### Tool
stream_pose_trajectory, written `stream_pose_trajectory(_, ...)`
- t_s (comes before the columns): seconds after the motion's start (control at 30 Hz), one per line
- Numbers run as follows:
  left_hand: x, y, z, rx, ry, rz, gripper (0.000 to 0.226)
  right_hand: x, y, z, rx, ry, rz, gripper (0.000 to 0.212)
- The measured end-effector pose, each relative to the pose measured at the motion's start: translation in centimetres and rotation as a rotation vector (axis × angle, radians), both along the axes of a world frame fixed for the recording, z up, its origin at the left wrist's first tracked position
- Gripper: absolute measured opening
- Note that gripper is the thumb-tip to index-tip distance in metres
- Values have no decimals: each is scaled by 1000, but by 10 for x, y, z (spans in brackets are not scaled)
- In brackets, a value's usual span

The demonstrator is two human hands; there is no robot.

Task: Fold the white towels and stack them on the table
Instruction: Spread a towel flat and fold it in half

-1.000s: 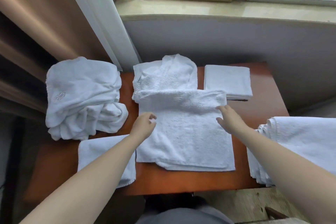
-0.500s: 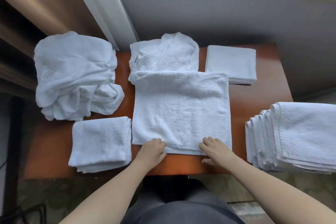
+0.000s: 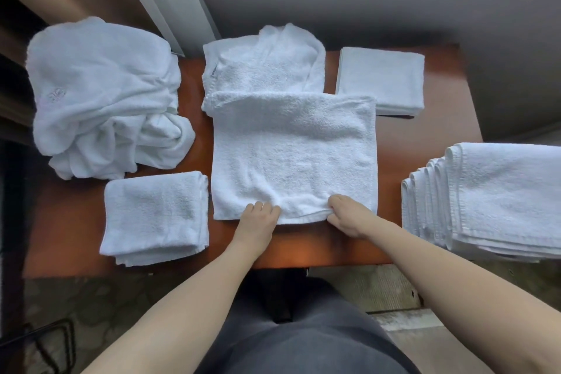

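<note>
- We have brought both hands back from the middle of the towel [image 3: 293, 155] to its near edge at 6 o'clock, so the smoothing looks done and the next fold is about to begin.
- Our right hand [image 3: 349, 215] now pinches that near hem between thumb and curled fingers; the cloth is bunched and lifted a little where half a second ago it lay flat under the fingers.
- Our left hand [image 3: 258, 222] sits just left of it on the same edge, fingers curled over the hem; we judge it is gripping the hem too, though the thumb is hidden.
- The towel itself has not shifted: it lies flat at the centre of the table [image 3: 425, 136], its far edge overlapping the loose towel [image 3: 264, 64] at 12 o'clock.
- Around it we see a folded stack [image 3: 156, 215] at 8 o'clock, a crumpled heap [image 3: 103, 94] at 10 o'clock, a small folded square [image 3: 381, 79] at 1 o'clock and a tall pile [image 3: 491, 197] at 3 o'clock.
- With both hands on the hem, we judge the likely move is to carry the near edge over towards 12 o'clock, halving the towel.
- The hands sit close together, so the outer corners may sag and spoil the alignment.
</note>
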State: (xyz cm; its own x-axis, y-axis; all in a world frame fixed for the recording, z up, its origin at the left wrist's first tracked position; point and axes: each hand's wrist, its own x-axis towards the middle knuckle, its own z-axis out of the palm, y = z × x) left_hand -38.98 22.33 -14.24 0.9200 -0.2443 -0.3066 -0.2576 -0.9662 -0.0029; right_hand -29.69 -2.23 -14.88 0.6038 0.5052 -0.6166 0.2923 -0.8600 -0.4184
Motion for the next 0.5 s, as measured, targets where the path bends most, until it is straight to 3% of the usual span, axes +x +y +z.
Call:
stream_pose_trajectory(0.23,-1,34,13,60,21,-11,48,1,-15,6,-42,-37,61,17)
stream_pose_trajectory(0.37,-17,57,14,16,254,-88,39,-8,-19,2,-84,-80,205,25)
stream_pose_trajectory(0.5,-25,57,7,-97,361,56,28,-8,-23,-3,-59,-202,200,39)
